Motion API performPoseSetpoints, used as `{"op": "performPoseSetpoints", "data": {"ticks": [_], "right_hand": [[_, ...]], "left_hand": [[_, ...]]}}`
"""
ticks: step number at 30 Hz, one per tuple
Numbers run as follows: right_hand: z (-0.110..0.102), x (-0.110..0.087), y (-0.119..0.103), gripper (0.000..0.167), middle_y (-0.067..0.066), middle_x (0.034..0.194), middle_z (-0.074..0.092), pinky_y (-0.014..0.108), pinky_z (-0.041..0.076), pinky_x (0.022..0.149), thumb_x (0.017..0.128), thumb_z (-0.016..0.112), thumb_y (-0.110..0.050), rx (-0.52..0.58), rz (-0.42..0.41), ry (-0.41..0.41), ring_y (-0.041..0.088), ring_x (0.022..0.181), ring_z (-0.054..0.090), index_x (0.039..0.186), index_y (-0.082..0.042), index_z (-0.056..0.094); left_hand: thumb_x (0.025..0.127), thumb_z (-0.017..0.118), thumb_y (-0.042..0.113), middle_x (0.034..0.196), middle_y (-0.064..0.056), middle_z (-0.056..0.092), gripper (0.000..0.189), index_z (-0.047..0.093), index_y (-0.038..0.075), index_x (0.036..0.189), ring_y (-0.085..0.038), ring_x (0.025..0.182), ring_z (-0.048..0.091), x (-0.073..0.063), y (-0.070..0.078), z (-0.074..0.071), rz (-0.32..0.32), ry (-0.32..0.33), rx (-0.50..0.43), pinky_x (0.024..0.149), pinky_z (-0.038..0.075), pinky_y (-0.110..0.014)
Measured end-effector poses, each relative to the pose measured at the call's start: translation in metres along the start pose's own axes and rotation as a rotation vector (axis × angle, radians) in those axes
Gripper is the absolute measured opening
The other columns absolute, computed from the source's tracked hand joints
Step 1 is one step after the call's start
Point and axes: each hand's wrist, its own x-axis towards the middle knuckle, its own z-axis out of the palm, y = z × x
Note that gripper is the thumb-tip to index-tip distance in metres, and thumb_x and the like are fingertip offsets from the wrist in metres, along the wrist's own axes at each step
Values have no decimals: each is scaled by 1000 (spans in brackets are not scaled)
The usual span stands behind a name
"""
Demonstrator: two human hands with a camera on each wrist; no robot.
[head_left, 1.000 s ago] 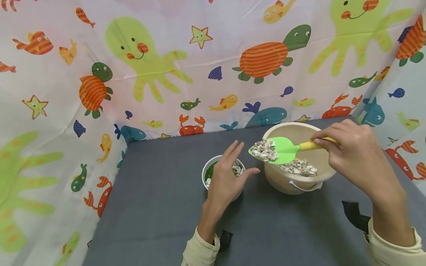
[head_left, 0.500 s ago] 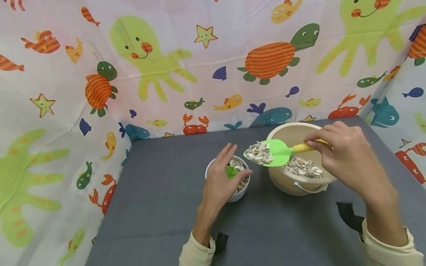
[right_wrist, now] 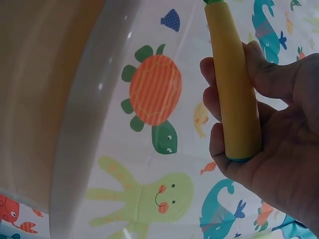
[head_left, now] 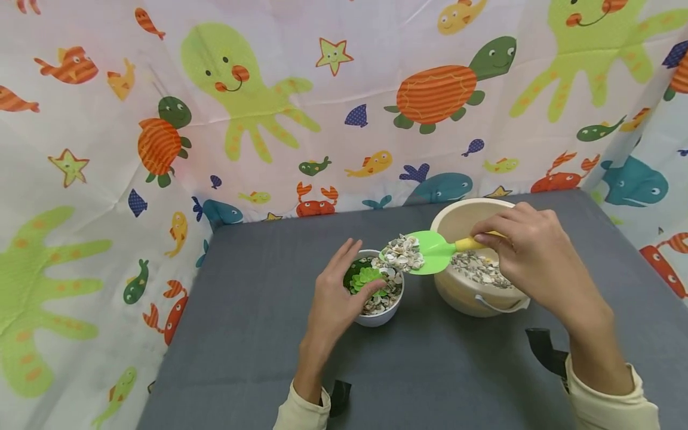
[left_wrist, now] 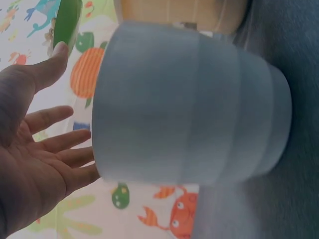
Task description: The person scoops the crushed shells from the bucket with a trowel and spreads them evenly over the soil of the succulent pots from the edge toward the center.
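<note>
My right hand (head_left: 529, 254) grips the yellow handle (right_wrist: 232, 84) of a toy shovel with a green blade (head_left: 432, 253). A heap of small shells (head_left: 402, 254) lies on the blade, its tip over the rim of a white pot (head_left: 378, 320). Inside the pot a green succulent plant (head_left: 366, 280) stands among more shells (head_left: 383, 303). My left hand (head_left: 334, 292) is beside the pot's left rim, fingers spread and relaxed. In the left wrist view those fingers (left_wrist: 75, 157) reach right to the rim, and the thumb sits apart from it.
A beige bucket (head_left: 448, 292) with shells at its bottom stands right of the pot, its white handle (head_left: 502, 309) hanging at the front. Behind the grey table (head_left: 258, 334) hangs a curtain (head_left: 301, 77) printed with sea animals.
My right hand has carried the loaded shovel left, from over the bucket to the pot's rim. The left hand has shifted left, uncovering more of the plant and shells.
</note>
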Motion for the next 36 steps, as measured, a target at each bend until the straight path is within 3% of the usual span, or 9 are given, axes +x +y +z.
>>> {"op": "performPoseSetpoints", "data": {"ticks": [5,8,14,18,24,28,33,36], "right_hand": [[5,3,-4,22,6,85,78,42,33,73,75,87,7,9,-11,2,23,83,59,91,-7,82],[12,7,-7,21,6,84,78,46,42,77,74,88,7,20,-66,8,26,87,66,89,-8,81],[30,9,-15,19,4,82,77,46,47,80,75,88,3,16,-137,-14,25,85,66,89,-8,81],[40,9,-23,15,3,83,77,43,43,78,79,87,-1,6,-139,-51,22,86,63,90,-10,81],[51,12,-38,11,2,86,75,38,37,78,88,77,-3,11,-85,-168,20,88,60,93,-12,81],[56,17,-51,12,5,87,75,41,41,80,87,77,-3,-85,-91,-220,23,89,61,93,-12,82],[64,23,-72,16,9,84,72,44,46,79,77,81,1,-290,-213,-206,27,86,60,89,-9,80],[71,27,-85,15,10,85,71,46,47,81,75,85,-5,-395,-276,-200,27,87,60,88,-8,78]], "left_hand": [[86,87,38,166,-7,45,80,51,22,156,-33,152,47,-5,-12,-9,-27,-32,-2,117,46,-59],[86,87,40,168,-5,41,84,48,25,158,-32,155,42,-9,-19,-13,-77,-70,-2,119,43,-62],[77,93,42,169,-2,39,109,30,34,165,-28,155,41,-14,-31,-15,-136,-124,-47,120,42,-59],[70,98,40,168,-1,42,127,15,42,166,-26,150,49,-13,-38,-14,-126,-156,-105,116,47,-55],[63,103,29,168,-1,42,140,11,41,167,-23,152,46,-15,-46,-14,-83,-193,-143,119,43,-56],[61,103,29,171,0,36,144,6,41,167,-23,155,42,-16,-49,-14,-76,-206,-147,120,41,-57],[64,102,34,170,-2,37,141,6,42,167,-22,151,47,-17,-50,-16,-108,-204,-174,118,43,-57],[64,102,37,170,-2,37,141,7,41,167,-21,148,49,-18,-50,-17,-128,-196,-173,118,44,-57]]}}
